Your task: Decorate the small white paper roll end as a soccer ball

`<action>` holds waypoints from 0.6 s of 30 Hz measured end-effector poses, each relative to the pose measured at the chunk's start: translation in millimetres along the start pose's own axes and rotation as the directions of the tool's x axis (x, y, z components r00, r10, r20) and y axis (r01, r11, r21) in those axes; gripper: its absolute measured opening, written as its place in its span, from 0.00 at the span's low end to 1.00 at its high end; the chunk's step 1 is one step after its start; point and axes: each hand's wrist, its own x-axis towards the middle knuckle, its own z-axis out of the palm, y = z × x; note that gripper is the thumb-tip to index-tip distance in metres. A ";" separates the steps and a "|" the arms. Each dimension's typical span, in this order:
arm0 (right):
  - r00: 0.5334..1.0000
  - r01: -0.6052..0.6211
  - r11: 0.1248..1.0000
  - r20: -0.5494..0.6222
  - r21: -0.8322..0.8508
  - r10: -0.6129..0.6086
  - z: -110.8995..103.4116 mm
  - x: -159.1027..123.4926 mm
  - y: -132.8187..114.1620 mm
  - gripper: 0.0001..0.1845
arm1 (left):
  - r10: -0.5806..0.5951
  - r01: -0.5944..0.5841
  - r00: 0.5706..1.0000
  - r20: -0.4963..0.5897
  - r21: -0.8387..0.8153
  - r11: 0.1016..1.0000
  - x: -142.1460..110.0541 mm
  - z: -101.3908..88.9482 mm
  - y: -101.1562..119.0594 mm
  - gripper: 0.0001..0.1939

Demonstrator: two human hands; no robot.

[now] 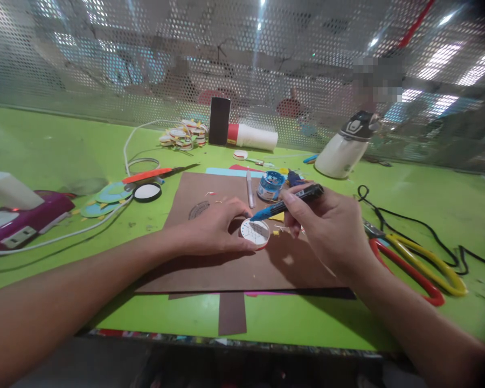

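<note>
My left hand (218, 226) grips a small round white disc (255, 231) by its edge, thumb at the near side and fingers at the far side. Dark marks cover the disc's face, and its rim shows red. In my right hand (327, 226) is a blue marker pen (285, 205) with a dark barrel, its tip at the disc's upper edge. Whether the tip touches, I cannot tell. Both hands are above a brown sheet (226, 275). Just beyond them stand an open jar with blue contents (270, 186) and a slim whitish stick (250, 189).
Scissors with red and yellow handles (420, 264) lie at the right by a black cord (412, 229). An orange cutter (153, 175), a purple power strip (28, 215) and green discs (113, 194) are at the left. Behind are a phone (219, 121), a white cup (258, 137) and a white bottle (341, 148).
</note>
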 end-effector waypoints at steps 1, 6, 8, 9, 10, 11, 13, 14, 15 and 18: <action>1.000 -0.001 1.000 0.003 -0.005 0.001 0.2 -0.2 0.3 0.13 | -0.003 0.003 1.000 -0.002 0.005 1.000 -0.3 0.0 0.6 0.25; 1.000 0.009 1.000 0.019 -0.025 -0.009 0.7 -0.7 1.2 0.13 | -0.017 0.017 1.000 -0.013 0.022 1.000 0.0 1.7 0.6 0.24; 1.000 0.006 1.000 0.019 -0.022 -0.005 1.0 -0.6 1.0 0.12 | -0.015 0.016 1.000 -0.021 0.023 1.000 0.4 3.0 -1.3 0.25; 1.000 0.001 1.000 0.023 -0.020 -0.001 1.2 -0.5 0.8 0.12 | -0.011 0.011 1.000 -0.023 0.023 1.000 0.6 3.6 -2.3 0.26; 1.000 0.001 1.000 0.026 -0.016 -0.001 1.5 -0.4 0.5 0.12 | -0.006 0.007 1.000 -0.026 0.024 1.000 0.8 4.2 -3.2 0.26; 1.000 0.003 1.000 0.026 -0.013 -0.003 1.8 -0.4 0.2 0.12 | 0.000 0.001 1.000 -0.030 0.026 1.000 0.9 4.5 -3.7 0.26; 1.000 0.010 1.000 0.024 -0.013 -0.010 2.3 -0.5 -0.4 0.11 | 0.009 -0.008 0.999 -0.031 0.034 0.999 1.0 4.9 -3.8 0.26; 1.000 0.012 1.000 0.024 -0.014 -0.012 2.5 -0.7 -0.6 0.12 | 0.009 -0.008 0.999 -0.031 0.038 0.999 1.1 4.9 -3.4 0.25; 1.000 0.011 1.000 0.023 -0.014 -0.011 2.7 -0.8 -0.7 0.12 | 0.008 -0.007 1.000 -0.030 0.043 0.999 1.0 4.9 -2.8 0.25; 1.000 0.004 1.000 0.028 -0.003 -0.004 2.8 -0.9 -0.6 0.11 | -0.001 0.003 1.000 -0.032 0.043 0.999 0.6 4.7 -1.6 0.25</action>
